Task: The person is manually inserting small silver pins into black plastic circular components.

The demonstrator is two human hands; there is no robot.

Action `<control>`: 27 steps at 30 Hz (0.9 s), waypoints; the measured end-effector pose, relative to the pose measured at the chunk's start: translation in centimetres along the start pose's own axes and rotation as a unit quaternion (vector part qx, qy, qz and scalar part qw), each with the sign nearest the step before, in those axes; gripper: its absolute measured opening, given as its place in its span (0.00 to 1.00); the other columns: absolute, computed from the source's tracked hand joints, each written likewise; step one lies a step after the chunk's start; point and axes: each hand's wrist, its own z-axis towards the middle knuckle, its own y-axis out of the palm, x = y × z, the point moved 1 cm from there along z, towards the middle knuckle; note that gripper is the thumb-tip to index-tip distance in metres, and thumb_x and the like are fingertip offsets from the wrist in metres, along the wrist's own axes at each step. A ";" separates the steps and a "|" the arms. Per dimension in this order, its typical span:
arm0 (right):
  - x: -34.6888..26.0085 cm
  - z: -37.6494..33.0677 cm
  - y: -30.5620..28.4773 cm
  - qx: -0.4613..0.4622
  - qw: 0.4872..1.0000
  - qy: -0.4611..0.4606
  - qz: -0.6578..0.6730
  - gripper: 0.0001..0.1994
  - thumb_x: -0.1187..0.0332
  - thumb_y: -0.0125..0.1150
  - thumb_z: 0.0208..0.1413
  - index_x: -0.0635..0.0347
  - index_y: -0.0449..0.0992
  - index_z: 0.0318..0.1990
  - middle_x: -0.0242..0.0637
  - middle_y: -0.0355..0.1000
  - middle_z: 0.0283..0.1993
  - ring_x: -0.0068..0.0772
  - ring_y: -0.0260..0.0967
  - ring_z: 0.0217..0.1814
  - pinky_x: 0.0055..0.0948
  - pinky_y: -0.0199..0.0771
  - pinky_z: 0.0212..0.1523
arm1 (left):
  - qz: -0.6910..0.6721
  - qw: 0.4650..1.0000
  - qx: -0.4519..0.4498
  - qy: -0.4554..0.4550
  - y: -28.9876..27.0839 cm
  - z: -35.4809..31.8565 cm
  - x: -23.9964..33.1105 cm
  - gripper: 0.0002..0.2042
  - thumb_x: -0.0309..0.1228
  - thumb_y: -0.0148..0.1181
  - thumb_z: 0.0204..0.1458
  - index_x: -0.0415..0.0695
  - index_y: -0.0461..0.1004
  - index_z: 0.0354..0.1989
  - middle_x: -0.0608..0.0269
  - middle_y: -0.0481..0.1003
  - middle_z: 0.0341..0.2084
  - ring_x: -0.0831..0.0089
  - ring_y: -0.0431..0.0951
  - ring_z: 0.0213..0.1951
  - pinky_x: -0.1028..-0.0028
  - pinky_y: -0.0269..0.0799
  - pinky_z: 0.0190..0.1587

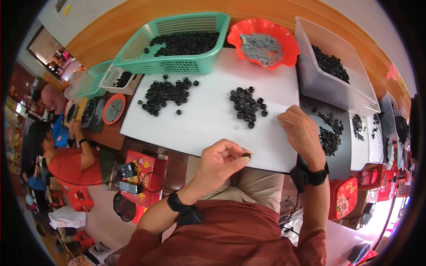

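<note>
The left hand (220, 160) pinches one small black ring (246, 155) between thumb and fingertips at the near edge of the white sheet (208, 115) on the counter, while the right hand (301, 131), loosely curled and empty, rests beside the nearer black pile (247, 105), seemingly within easy reach.

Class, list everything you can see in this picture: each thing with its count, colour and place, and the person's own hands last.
white board: one, on the table
green basket: one, far left, holds black parts
red bowl: one, far centre, holds grey bits
clear tub: one, far right, holds black parts
left pile: many black parts, on the board
middle pile: many black parts, on the board
left hand: pinches one small black part
right hand: rests on the board's right edge
</note>
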 end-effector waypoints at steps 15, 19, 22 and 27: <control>-1.0 0.4 -0.1 -0.082 0.983 -0.058 -0.152 0.13 0.80 0.52 0.50 0.63 0.76 0.43 0.43 0.73 0.38 0.50 0.74 0.38 0.44 0.71 0.37 | 0.026 0.999 -0.001 0.021 -0.2 -0.2 -0.2 0.08 0.21 0.65 0.56 0.36 0.72 0.42 0.52 0.79 0.44 0.74 0.78 0.47 0.74 0.75 0.53; -0.6 -0.2 0.2 -0.051 0.989 -0.066 -0.125 0.14 0.81 0.52 0.51 0.62 0.75 0.45 0.43 0.73 0.39 0.51 0.73 0.38 0.45 0.71 0.36 | 0.038 0.999 -0.001 0.023 -0.2 -0.3 -0.1 0.08 0.21 0.65 0.57 0.36 0.72 0.42 0.52 0.79 0.44 0.75 0.78 0.46 0.74 0.75 0.52; -1.0 -0.5 0.0 -0.021 0.993 -0.051 -0.109 0.12 0.81 0.52 0.52 0.62 0.76 0.43 0.43 0.73 0.39 0.51 0.73 0.37 0.45 0.71 0.36 | 0.057 0.998 0.006 0.024 -0.3 -0.5 0.4 0.08 0.21 0.64 0.57 0.36 0.72 0.42 0.52 0.79 0.44 0.76 0.78 0.46 0.74 0.75 0.51; -0.4 -1.0 0.0 0.016 0.998 -0.054 -0.018 0.05 0.78 0.55 0.56 0.62 0.75 0.40 0.43 0.72 0.39 0.54 0.72 0.35 0.46 0.71 0.35 | 0.153 0.984 0.055 0.073 -2.1 0.0 2.2 0.08 0.20 0.64 0.56 0.36 0.72 0.42 0.54 0.79 0.44 0.77 0.78 0.45 0.75 0.75 0.50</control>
